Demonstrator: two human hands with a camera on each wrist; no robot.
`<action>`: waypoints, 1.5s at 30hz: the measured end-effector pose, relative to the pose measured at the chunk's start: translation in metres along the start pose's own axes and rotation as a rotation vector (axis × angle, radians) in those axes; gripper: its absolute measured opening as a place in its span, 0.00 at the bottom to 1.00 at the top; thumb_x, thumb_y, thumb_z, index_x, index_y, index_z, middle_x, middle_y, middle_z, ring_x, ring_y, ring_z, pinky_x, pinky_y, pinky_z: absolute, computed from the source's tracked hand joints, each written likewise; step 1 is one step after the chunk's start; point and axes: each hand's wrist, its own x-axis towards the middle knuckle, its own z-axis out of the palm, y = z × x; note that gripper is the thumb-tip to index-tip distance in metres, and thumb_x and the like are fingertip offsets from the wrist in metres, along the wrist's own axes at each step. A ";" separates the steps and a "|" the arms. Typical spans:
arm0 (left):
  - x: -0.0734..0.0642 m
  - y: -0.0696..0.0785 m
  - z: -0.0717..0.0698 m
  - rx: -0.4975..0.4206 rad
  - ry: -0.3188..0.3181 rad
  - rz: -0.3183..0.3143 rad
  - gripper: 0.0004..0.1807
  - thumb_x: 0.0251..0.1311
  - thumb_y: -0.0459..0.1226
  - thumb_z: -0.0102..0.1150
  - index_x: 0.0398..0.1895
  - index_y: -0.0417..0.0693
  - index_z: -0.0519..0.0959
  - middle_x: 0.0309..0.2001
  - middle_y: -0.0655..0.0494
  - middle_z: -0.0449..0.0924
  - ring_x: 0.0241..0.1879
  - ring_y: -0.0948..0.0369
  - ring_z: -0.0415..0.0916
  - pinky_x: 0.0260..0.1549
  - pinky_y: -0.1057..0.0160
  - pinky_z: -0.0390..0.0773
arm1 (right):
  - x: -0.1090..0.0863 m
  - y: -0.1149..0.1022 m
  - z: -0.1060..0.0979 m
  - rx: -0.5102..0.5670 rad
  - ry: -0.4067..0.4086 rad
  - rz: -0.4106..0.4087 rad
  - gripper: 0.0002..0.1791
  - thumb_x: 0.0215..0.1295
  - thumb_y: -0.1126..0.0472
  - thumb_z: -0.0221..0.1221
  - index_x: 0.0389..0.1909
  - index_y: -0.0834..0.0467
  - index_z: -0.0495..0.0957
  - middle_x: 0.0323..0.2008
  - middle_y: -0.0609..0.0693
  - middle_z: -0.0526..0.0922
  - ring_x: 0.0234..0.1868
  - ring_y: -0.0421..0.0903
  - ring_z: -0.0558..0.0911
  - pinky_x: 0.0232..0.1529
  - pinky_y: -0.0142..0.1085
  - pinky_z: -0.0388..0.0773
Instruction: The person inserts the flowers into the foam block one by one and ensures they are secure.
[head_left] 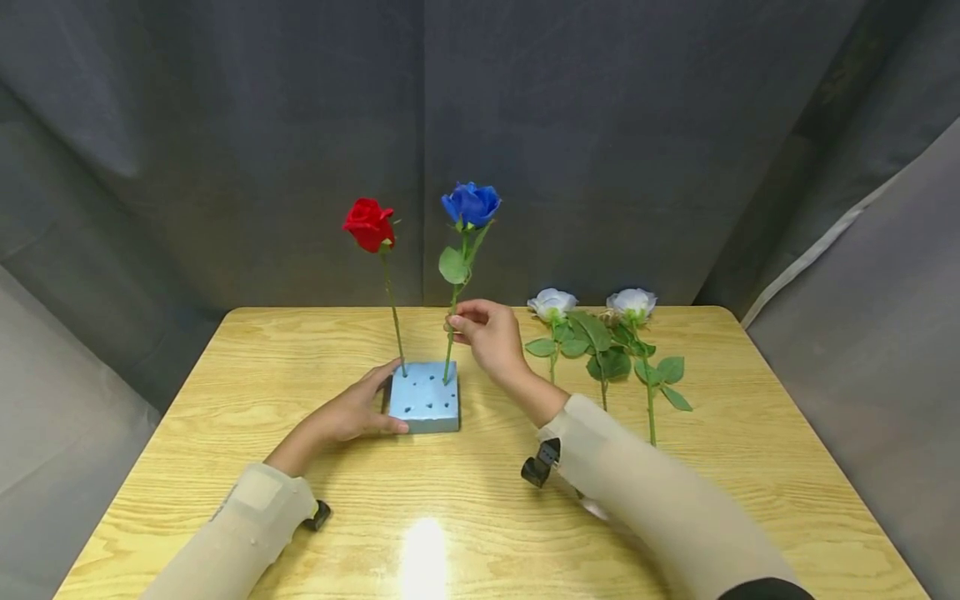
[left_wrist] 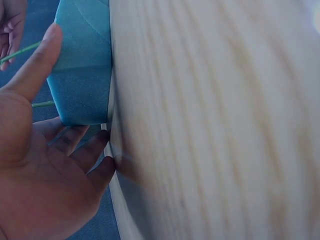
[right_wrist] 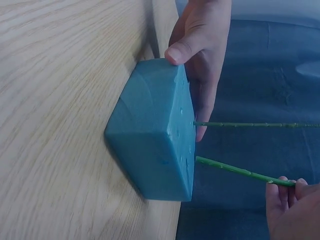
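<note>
A light blue foam block (head_left: 423, 423) with several holes in its top sits on the table. My left hand (head_left: 352, 412) holds its left side, thumb along the near face and fingers around the far side. A red rose (head_left: 369, 225) stands in the block's far left, its stem tilted slightly. My right hand (head_left: 491, 340) pinches the stem of a blue rose (head_left: 471, 205) above the block's far right. In the right wrist view the lower end of that green stem (right_wrist: 235, 170) meets or nearly meets the block's top; whether it is inside a hole I cannot tell.
Right of the block lie two white roses, one on the left (head_left: 553, 303) and one on the right (head_left: 632, 302), with green leaves (head_left: 611, 363) and another stem between them. The right forearm passes over the table (head_left: 225, 400) near them. A grey curtain (head_left: 300, 150) hangs behind.
</note>
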 end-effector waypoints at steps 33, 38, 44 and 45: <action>0.001 0.000 0.000 -0.002 0.007 0.023 0.66 0.54 0.51 0.78 0.85 0.53 0.41 0.83 0.40 0.38 0.80 0.38 0.43 0.74 0.33 0.50 | -0.005 0.011 0.026 -0.216 -0.026 -0.119 0.07 0.69 0.69 0.65 0.44 0.67 0.85 0.39 0.58 0.88 0.38 0.49 0.87 0.41 0.34 0.87; 0.000 0.000 0.000 -0.007 0.006 0.023 0.65 0.54 0.50 0.78 0.85 0.53 0.41 0.83 0.40 0.38 0.80 0.38 0.43 0.74 0.33 0.50 | -0.008 0.014 0.026 -0.210 -0.031 -0.130 0.07 0.70 0.68 0.64 0.45 0.66 0.85 0.40 0.57 0.88 0.39 0.50 0.88 0.42 0.36 0.87; 0.000 0.000 0.000 -0.005 0.004 0.022 0.65 0.54 0.50 0.78 0.85 0.53 0.41 0.83 0.40 0.38 0.80 0.38 0.43 0.74 0.33 0.51 | -0.009 0.018 0.026 -0.175 -0.040 -0.143 0.06 0.71 0.68 0.63 0.44 0.67 0.84 0.40 0.59 0.88 0.41 0.53 0.88 0.43 0.34 0.86; 0.000 0.000 0.000 -0.003 0.004 0.022 0.65 0.54 0.50 0.78 0.85 0.53 0.41 0.83 0.39 0.38 0.80 0.38 0.43 0.74 0.33 0.51 | -0.009 0.019 0.026 -0.172 -0.043 -0.147 0.06 0.71 0.68 0.63 0.44 0.67 0.84 0.40 0.59 0.88 0.41 0.53 0.88 0.42 0.34 0.86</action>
